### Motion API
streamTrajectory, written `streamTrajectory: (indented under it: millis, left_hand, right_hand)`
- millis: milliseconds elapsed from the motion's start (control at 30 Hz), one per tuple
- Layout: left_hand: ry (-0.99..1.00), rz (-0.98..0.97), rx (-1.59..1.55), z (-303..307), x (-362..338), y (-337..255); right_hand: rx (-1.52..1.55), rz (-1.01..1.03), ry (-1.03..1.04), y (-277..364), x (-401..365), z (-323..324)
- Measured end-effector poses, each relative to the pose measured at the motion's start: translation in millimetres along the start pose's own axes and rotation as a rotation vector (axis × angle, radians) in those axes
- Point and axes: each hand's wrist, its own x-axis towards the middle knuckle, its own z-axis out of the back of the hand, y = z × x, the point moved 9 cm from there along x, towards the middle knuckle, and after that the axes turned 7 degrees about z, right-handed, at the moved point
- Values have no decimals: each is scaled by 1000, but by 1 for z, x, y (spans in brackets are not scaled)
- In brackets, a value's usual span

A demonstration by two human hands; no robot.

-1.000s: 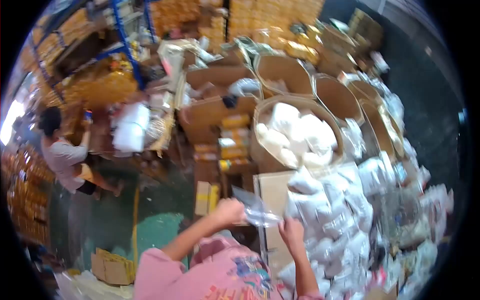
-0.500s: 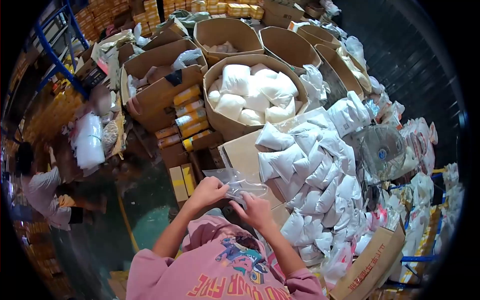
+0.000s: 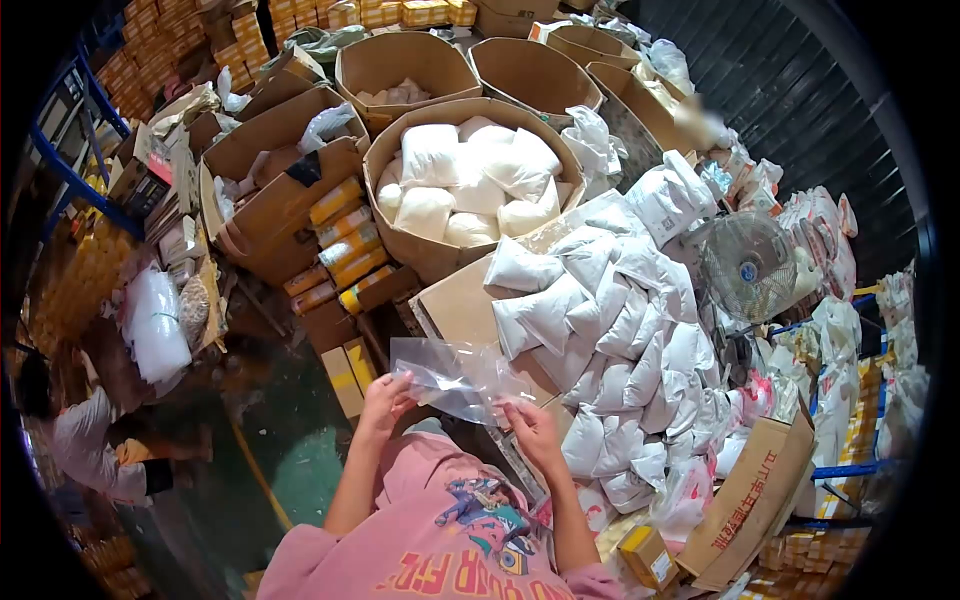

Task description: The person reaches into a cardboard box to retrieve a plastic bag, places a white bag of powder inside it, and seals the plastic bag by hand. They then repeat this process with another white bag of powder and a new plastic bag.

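Observation:
A clear plastic bag [image 3: 455,380] is stretched out flat in front of my body, held at both ends. My left hand [image 3: 388,400] pinches its left end between thumb and fingers. At the other end my right hand [image 3: 530,425] grips the lower right corner. Just beyond the bag is a flat cardboard sheet [image 3: 455,300], partly covered by a heap of filled white pouches [image 3: 610,350]. The bag looks see-through, with nothing visible inside it.
Behind the sheet, a large octagonal carton [image 3: 400,245] holds several plump white bags [image 3: 470,185]. A fan [image 3: 748,268] stands right of the heap. Yellow-wrapped packs [image 3: 350,245] are stacked at left. Lower right leans a cardboard flap [image 3: 745,500]. Another person [image 3: 95,440] is at far left.
My hands have moved apart, spreading the bunched plastic bag out wide. The view has shifted, so the cartons and heap appear further left.

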Motion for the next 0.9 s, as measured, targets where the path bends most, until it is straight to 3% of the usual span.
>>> streamTrajectory:
  millis: [133, 233, 367, 467, 500, 533, 567, 633, 700, 800, 900]
  left_hand:
    - [78, -55, 11, 5, 17, 16]
    - [99, -18, 108, 13, 37, 33]
    - [192, 136, 258, 3, 47, 50]
    - [64, -148, 755, -14, 48, 22]
    - [125, -228, 869, -33, 45, 10]
    - [139, -429, 999, -62, 28, -17]
    - [155, -637, 1116, -94, 6, -42]
    - [263, -795, 1102, -143, -26, -71]
    - [235, -1100, 1364, -195, -67, -97]
    - [110, -1165, 1442, -225, -80, -112]
    - [254, -1129, 1116, -233, -88, -118]
  right_hand:
    - [220, -125, -31, -16, -5, 0]
    - [413, -159, -214, -12, -11, 13]
    - [433, -149, -304, -16, -19, 30]
    - [30, 52, -169, 9, -18, 44]
    - [-138, 132, -113, 23, -19, 46]
    - [-281, 198, -55, 35, -18, 46]
    - [-398, 186, 10, 43, -18, 47]
    - [-621, 153, 157, 59, -21, 44]
    - [-721, 137, 165, 64, -23, 48]
    - [-820, 156, 194, 65, -23, 54]
    - [-909, 78, 245, 53, -26, 59]
